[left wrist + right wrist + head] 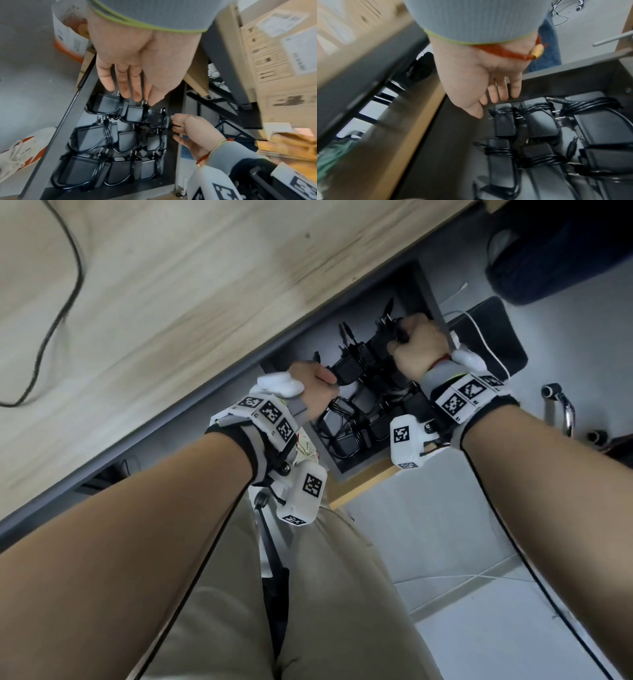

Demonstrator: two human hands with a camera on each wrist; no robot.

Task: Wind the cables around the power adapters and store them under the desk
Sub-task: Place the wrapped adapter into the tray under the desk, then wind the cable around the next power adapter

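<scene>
We are at the storing step: black power adapters with cables wound round them (96, 136) lie in rows in the dark grey metal tray under the pale wooden surface (164, 302). Our left hand (137, 56) hovers over the far row, fingers straight and holding nothing; our right hand (190, 132) reaches at the end adapter, its grip unclear. Next we judge it needs nudging into line

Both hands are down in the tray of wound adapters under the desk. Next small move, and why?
Probably nudge the far-row adapter square into its row, then lift both hands out. The tray holds rows of wound black adapters; the left hand hangs open above the far row, and the right hand touches that adapter at the row's end.
</scene>
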